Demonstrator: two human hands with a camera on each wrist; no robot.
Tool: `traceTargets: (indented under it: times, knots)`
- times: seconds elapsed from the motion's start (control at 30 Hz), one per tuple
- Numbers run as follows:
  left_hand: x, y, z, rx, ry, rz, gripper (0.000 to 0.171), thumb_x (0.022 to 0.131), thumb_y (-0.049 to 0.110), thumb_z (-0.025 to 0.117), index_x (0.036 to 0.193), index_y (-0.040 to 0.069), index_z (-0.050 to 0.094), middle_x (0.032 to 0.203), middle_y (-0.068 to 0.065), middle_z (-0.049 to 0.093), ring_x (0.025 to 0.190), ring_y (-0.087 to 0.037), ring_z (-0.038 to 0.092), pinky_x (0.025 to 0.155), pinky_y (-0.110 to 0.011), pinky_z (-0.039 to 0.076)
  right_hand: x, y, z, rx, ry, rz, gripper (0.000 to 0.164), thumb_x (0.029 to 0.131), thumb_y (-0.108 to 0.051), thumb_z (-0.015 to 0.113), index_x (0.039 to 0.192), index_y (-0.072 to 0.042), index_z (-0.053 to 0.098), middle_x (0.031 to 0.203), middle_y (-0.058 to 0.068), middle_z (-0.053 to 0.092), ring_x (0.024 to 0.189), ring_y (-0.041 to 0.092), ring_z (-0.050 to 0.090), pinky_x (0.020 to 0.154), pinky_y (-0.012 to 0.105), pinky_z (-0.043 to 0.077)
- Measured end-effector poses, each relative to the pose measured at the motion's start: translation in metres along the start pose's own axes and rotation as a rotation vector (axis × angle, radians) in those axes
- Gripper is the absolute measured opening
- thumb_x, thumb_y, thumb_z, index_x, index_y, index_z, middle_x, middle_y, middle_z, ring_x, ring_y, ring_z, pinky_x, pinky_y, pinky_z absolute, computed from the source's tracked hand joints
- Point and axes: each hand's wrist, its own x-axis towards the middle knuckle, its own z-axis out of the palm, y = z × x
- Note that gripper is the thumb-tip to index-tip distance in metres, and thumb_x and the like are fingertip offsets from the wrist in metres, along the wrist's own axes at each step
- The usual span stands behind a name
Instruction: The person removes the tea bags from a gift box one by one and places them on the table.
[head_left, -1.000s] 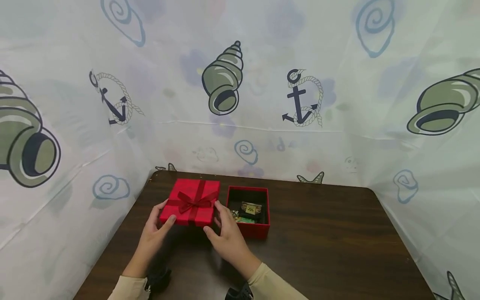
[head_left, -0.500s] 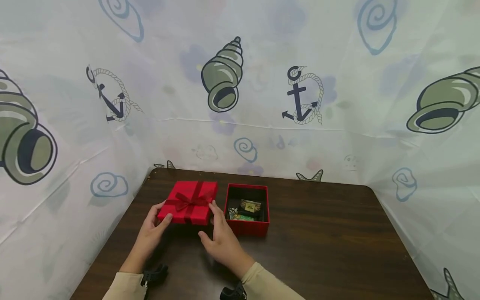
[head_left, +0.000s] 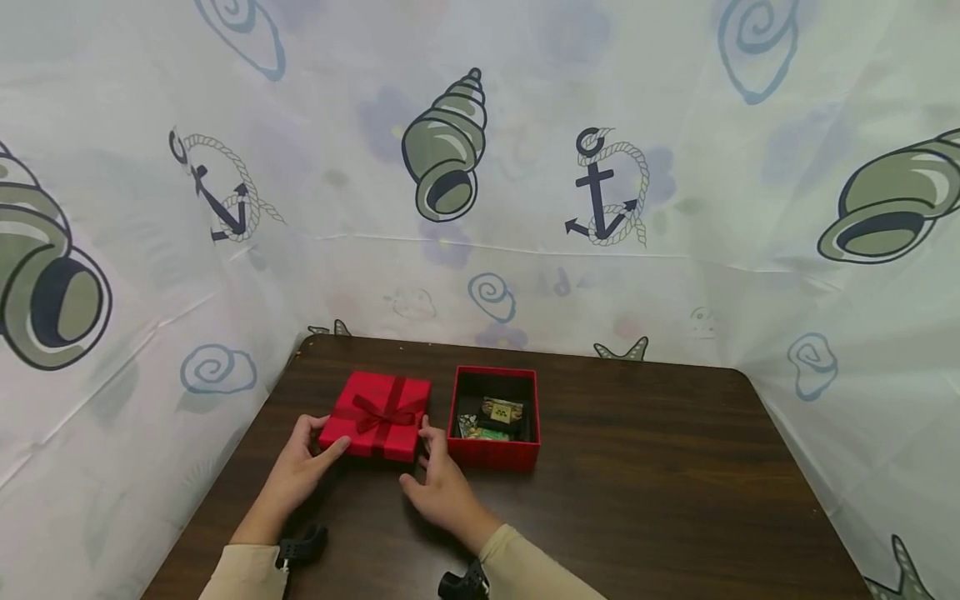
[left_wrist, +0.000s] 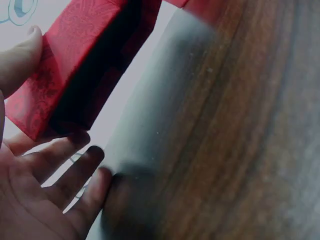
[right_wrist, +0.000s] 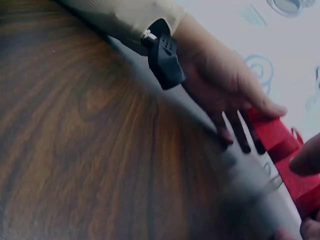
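Presently the red lid (head_left: 360,432) is between both hands, on the left side of the bench (head_left: 637,467). Left hand (head_left: 296,467): pinching the lid's near left corner, thumb on the side wall, index finger by the lower edge, the other fingers extended and off it. Right hand (head_left: 442,492): fingers laid along the lid's right side, thumb standing away from it; no firm grip seen.

Key relation: lid lies forward and to the right of the left hand, forward and to the left of the right hand. Outline near square, so no clear long axis to work from; the bow (head_left: 381,414) on top faces up. Left wrist view shows the hollow underside with a gap beneath, so the lid is raised off the bench, at least on that side. Far edge: cannot tell.

Red box (head_left: 491,454), lidless, stands upright just to the lid's right, a narrow strip of bench between them. Right hand is the nearer one to the box, its fingers between box and lid. Inside: a dark packet (head_left: 501,415) and a green packet (head_left: 487,434), the two overlapping.

Judgement: the left hand governs the lid's height and tilt; the right steadies its side, with little room beside the box.
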Motion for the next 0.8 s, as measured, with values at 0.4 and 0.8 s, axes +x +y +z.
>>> traceTargets:
  times: [0.4,0.8]
  knots:
    - [0.001,-0.008,0.011,0.062,-0.067,-0.046,0.065,0.108,0.047,0.068,0.148,0.005,0.042,0.153,-0.023,0.056,0.140,-0.037,0.056,0.106,-0.026,0.045,-0.001,0.017,-0.011,0.135,-0.072,-0.022,0.062,0.106,-0.003,0.064,0.158,0.002,0.031,0.183,0.021,0.007,0.169,0.034,0.020,0.131,0.048,0.034]
    - [0.003,-0.004,0.013,0.094,-0.136,-0.009,0.079,0.105,0.035,0.075,0.158,-0.005,0.032,0.165,-0.031,0.038,0.151,-0.049,0.041,0.120,-0.067,0.038,0.001,0.016,-0.015,-0.006,-0.109,-0.027,0.073,0.107,-0.016,0.069,0.171,-0.008,0.035,0.185,0.012,0.004,0.170,0.032,0.015,0.129,0.041,0.039]
